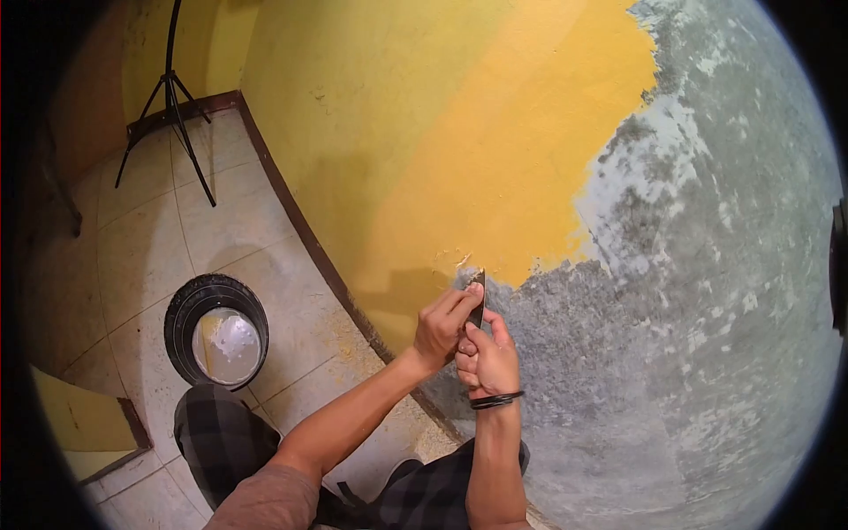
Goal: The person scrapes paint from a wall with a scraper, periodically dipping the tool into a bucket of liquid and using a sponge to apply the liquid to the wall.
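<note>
Both hands hold a dark, flat scraper blade (477,305) with its tip against the wall, at the lower edge of the yellow paint (495,159). My left hand (442,327) presses its fingers on the blade from the left side. Below and to the right, my right hand (495,358), with a black band at the wrist, is closed around the lower end of the tool. Small paint flakes (463,260) stick up just above the blade tip. Bare grey wall (618,380) lies to the right of and below the paint.
A black bucket (173,331) with whitish contents stands on the tiled floor at the left. Behind it is a black tripod stand (174,110). Scrapings (353,358) lie along the dark red skirting (305,225). My bent knees are at the bottom.
</note>
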{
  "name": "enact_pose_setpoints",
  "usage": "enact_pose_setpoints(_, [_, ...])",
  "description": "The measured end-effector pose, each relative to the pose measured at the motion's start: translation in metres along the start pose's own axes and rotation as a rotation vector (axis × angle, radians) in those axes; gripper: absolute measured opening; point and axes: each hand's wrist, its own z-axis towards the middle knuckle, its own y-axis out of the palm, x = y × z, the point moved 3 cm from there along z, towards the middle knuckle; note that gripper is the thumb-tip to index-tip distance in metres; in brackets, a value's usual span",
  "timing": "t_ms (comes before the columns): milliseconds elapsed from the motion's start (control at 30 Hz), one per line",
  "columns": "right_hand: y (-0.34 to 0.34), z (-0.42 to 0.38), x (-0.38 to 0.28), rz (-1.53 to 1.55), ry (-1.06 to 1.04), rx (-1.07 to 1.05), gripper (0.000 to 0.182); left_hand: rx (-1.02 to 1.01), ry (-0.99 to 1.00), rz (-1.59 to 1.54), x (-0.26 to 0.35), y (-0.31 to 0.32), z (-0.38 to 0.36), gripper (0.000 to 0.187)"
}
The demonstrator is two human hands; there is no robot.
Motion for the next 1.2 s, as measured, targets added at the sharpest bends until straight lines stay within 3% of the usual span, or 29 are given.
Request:
enact_pose_setpoints(267, [-0.002, 0.014, -0.004, -0.069, 0.069, -0.032, 0.025, 0.039, -0.030, 0.009, 0.000, -0.001, 0.006, 0.028])
enact_pose_setpoints(333, [-0.011, 0.037, -0.002, -0.035, 0.072, -0.140, 0.018, 0.042, -0.004, 0.054, 0.002, -0.001, 0.010, 0.025])
enact_pose_setpoints(467, [0.024, 0.036, 0.000, -0.177, 0.054, -0.098, 0.014, -0.046, -0.130, 0.220, -0.012, -0.019, 0.012, 0.022])
enact_pose_setpoints(533, [0.025, 0.029, 0.020, -0.155, -0.011, -0.071, 0.019, -0.127, -0.151, 0.045, -0.010, -0.026, 0.002, 0.026])
enact_pose_setpoints(600, [0.002, 0.033, 0.046, -0.093, 0.083, -0.191, 0.023, -0.264, -0.154, 0.048, -0.025, -0.024, -0.027, 0.034])
enact_pose_setpoints(667, [-0.014, 0.034, 0.054, -0.093, 0.216, -0.142, 0.025, -0.367, -0.230, 0.015, -0.018, -0.030, -0.048, 0.034])
enact_pose_setpoints(700, [-0.016, 0.029, 0.051, -0.130, 0.206, -0.159, 0.028, -0.376, -0.233, 0.017, -0.016, -0.035, -0.055, 0.034])
enact_pose_setpoints(767, [-0.018, 0.019, 0.042, -0.160, 0.179, -0.213, 0.038, -0.695, -0.245, 0.156, -0.020, -0.040, -0.066, 0.031])
enact_pose_setpoints(867, [-0.020, -0.004, 0.031, -0.150, 0.126, -0.255, 0.043, -0.783, -0.308, 0.156, -0.024, -0.051, -0.062, 0.025])
enact_pose_setpoints(1067, [-0.049, -0.022, 0.008, -0.159, -0.047, -0.173, 0.042, -0.686, -0.377, 0.113, -0.007, -0.063, -0.039, 0.020])
enact_pose_setpoints(1200, [-0.068, -0.041, 0.007, -0.104, -0.090, -0.163, 0.040, -0.760, -0.372, 0.065, 0.022, -0.058, -0.023, 0.021])
